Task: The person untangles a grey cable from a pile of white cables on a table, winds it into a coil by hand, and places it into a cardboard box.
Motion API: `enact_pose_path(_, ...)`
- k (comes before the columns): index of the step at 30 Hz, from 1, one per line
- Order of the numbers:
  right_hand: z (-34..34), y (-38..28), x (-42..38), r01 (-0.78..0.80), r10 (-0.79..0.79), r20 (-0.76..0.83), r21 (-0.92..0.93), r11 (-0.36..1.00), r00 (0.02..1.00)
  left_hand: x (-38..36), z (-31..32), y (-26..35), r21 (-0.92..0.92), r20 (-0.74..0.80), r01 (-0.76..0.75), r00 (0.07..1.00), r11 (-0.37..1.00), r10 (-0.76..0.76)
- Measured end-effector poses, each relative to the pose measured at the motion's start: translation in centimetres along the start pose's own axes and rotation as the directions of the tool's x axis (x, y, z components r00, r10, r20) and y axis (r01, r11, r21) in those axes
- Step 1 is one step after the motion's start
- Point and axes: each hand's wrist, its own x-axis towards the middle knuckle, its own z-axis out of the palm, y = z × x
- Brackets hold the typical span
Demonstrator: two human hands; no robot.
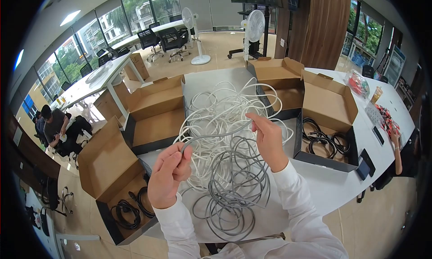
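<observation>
A stretch of grey cable (216, 135) runs between my two hands, above the table. My left hand (170, 171) is closed around one part of it. The fingers of my right hand (266, 137) pinch it further along, at the right. Below and between my wrists lies a loose tangle of grey cable (238, 182), looped on the table near its front edge. Behind it spreads a larger heap of white cable (211, 108), its coils partly under the grey ones and hidden in places by my hands.
Open cardboard boxes flank the heap: a left box (155, 126), a front-left box (105, 205) with black cables (126, 214), a back-right box (285, 94) and a right box (310, 157) with black cables (321, 139). Phones (365, 163) lie at the right. Another person's arm (398, 153) rests there.
</observation>
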Motion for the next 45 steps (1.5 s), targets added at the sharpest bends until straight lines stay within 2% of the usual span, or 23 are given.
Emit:
enact_pose_path(2, -0.3, -0.3, 0.0, -0.009, 0.009, 0.002, -0.055, 0.998, 1.0, -0.1, 0.2, 0.2, 0.021, -0.052, -0.005, 0.999, 1.0, 0.006)
enact_pose_path(6, -0.9, -1.3, 0.2, 0.008, -0.008, 0.06, -0.005, 1.0, 0.998, 0.0, 1.0, -0.2, 0.069, -0.141, -0.079, 0.986, 0.995, 0.088)
enact_pose_path(8, -1.7, -1.9, 0.5, -0.025, 0.023, 0.141, 0.017, 1.0, 0.99, 0.5, 1.7, -0.9, 0.255, -0.16, -0.088, 0.978, 0.963, 0.132)
enact_pose_path(9, -1.8, -2.2, 0.5, -0.01, 0.009, 0.131, 0.009, 1.0, 0.991, 0.8, 2.0, -1.3, 0.344, -0.169, -0.089, 0.973, 0.935, 0.155)
enact_pose_path(12, -2.0, -3.0, 0.7, 0.072, -0.069, 0.064, -0.049, 0.996, 0.996, 2.0, 2.8, -2.4, 0.417, -0.152, -0.039, 0.982, 0.908, 0.112)
enact_pose_path(14, -1.6, -3.6, 0.7, 0.165, -0.169, -0.025, -0.129, 0.978, 0.985, 2.6, 3.2, -3.2, 0.445, -0.222, -0.073, 0.957, 0.893, 0.189)
enact_pose_path(16, -2.4, -4.1, 0.5, 0.127, -0.136, 0.211, 0.056, 0.99, 0.968, 2.7, 3.2, -3.3, 0.482, -0.258, -0.09, 0.936, 0.871, 0.24)
enact_pose_path(18, -3.3, -4.7, 0.5, 0.018, -0.141, 0.422, 0.283, 0.959, 0.895, 2.7, 3.1, -3.2, 0.523, -0.262, -0.099, 0.927, 0.847, 0.269)
enact_pose_path(20, -4.1, -5.2, 0.5, -0.168, -0.201, 0.587, 0.513, 0.842, 0.784, 2.8, 3.2, -3.1, 0.602, -0.236, -0.117, 0.919, 0.79, 0.315)
enact_pose_path(21, -4.3, -5.6, 0.4, -0.29, -0.204, 0.604, 0.617, 0.731, 0.77, 2.8, 3.2, -3.1, 0.639, -0.222, -0.124, 0.915, 0.759, 0.337)
enact_pose_path(24, -4.5, -5.0, 0.4, -0.388, -0.153, 0.663, 0.593, 0.706, 0.733, 3.1, 3.5, -3.8, 0.712, -0.197, -0.166, 0.885, 0.682, 0.421)
enact_pose_path(27, -4.0, -4.9, 0.2, -0.275, -0.057, 0.593, 0.453, 0.848, 0.803, 3.0, 3.8, -3.5, 0.748, -0.163, -0.13, 0.915, 0.651, 0.369)
enact_pose_path(30, -3.4, -5.2, 0.1, -0.161, -0.013, 0.502, 0.303, 0.939, 0.865, 3.1, 4.0, -4.2, 0.726, -0.184, -0.127, 0.911, 0.675, 0.369)
enact_pose_path(33, -2.7, -4.5, 0.0, -0.212, 0.103, 0.435, 0.211, 0.954, 0.894, 3.0, 3.8, -4.4, 0.743, -0.114, -0.132, 0.941, 0.656, 0.318)
enact_pose_path(36, -2.3, -3.9, -0.1, -0.116, 0.077, 0.313, 0.11, 0.987, 0.947, 2.6, 4.1, -3.6, 0.698, -0.07, -0.05, 0.988, 0.715, 0.138)
enact_pose_path(39, -1.6, -2.7, -0.4, -0.048, 0.038, 0.237, 0.039, 0.998, 0.971, 2.4, 4.9, -4.0, 0.618, -0.029, -0.021, 0.998, 0.786, 0.05)
enact_pose_path(42, -0.4, -1.5, -0.7, -0.102, 0.092, 0.168, 0.051, 0.993, 0.982, 2.4, 6.1, -5.3, 0.638, 0.014, -0.06, 0.998, 0.768, 0.066)
enact_pose_path(45, 0.0, -1.3, -0.6, -0.029, 0.03, 0.058, -0.004, 1.0, 0.998, 2.4, 6.8, -6.2, 0.642, 0.036, -0.103, 0.994, 0.759, 0.104)
